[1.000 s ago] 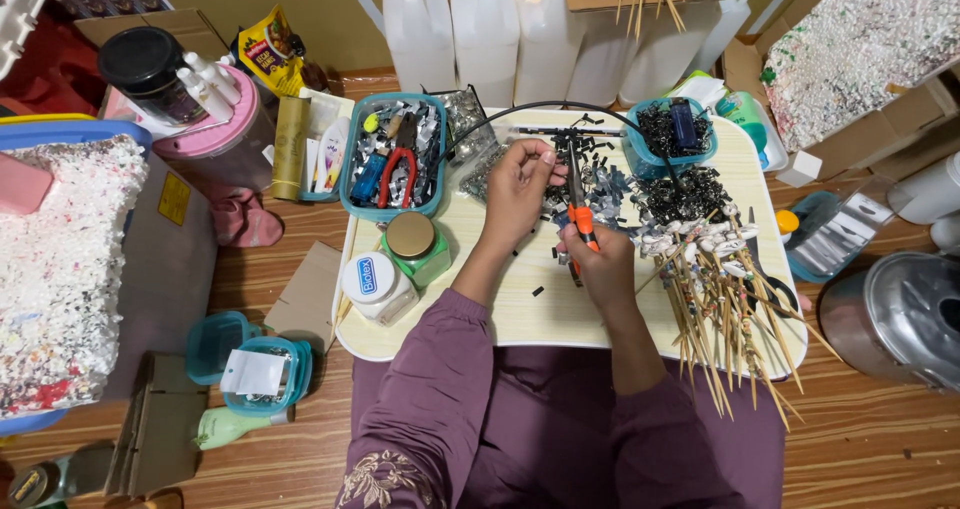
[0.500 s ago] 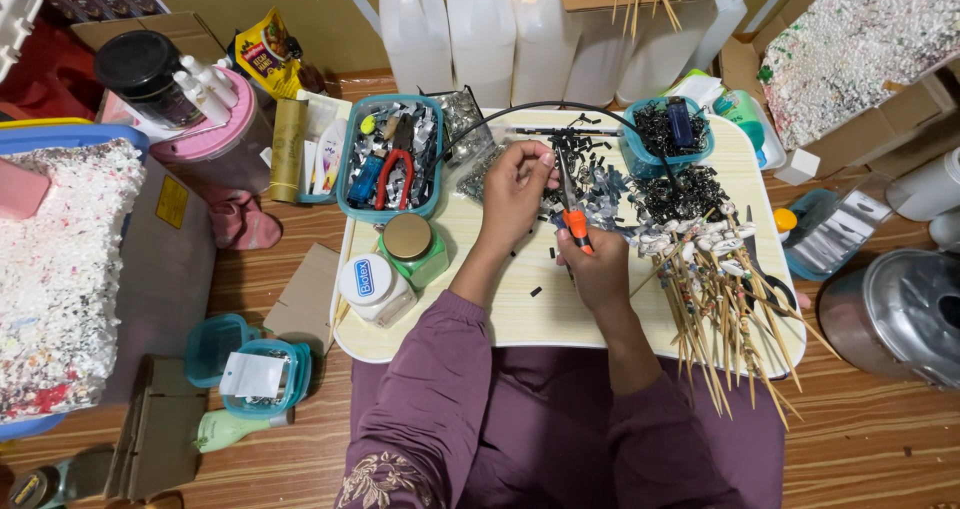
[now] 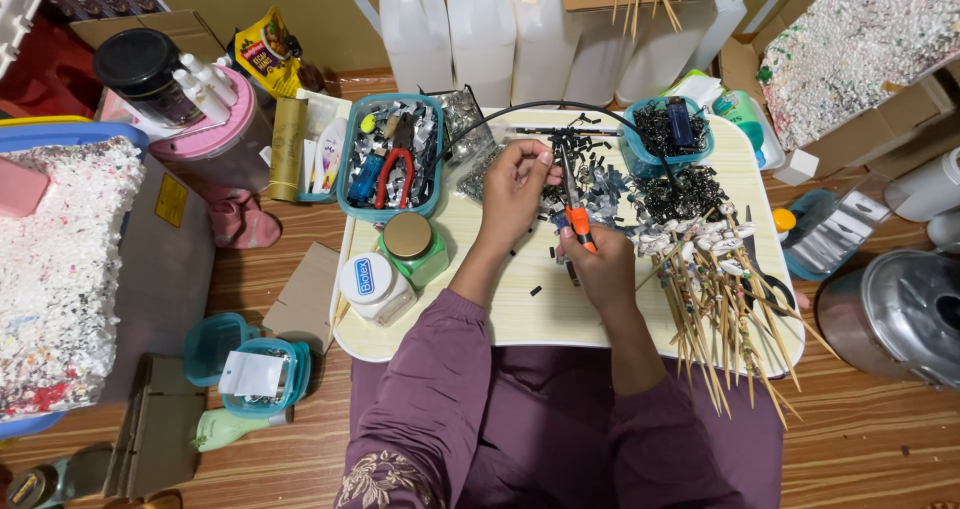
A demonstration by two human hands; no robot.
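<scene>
Orange-handled pliers [image 3: 575, 201] at centre of the pale surface [image 3: 500, 314]; long axis runs near–far, handles near, nose pointing far and slightly left. Right hand [image 3: 603, 261]: grip wrapped round the handles. Left hand [image 3: 515, 187]: fingertips pinched narrow at the pliers' nose; whatever small piece is between them is too small to make out. Short black pieces [image 3: 590, 154] scattered just far of the pliers. Left on the surface: white round jar with blue label [image 3: 370, 284], green jar with gold lid [image 3: 412, 244], teal tray of tools [image 3: 390, 159]. Right: bundle of wooden skewers [image 3: 725, 309]. Far left, off the surface: yellow snack packet [image 3: 262, 54]. Far: three white jugs [image 3: 480, 29].
</scene>
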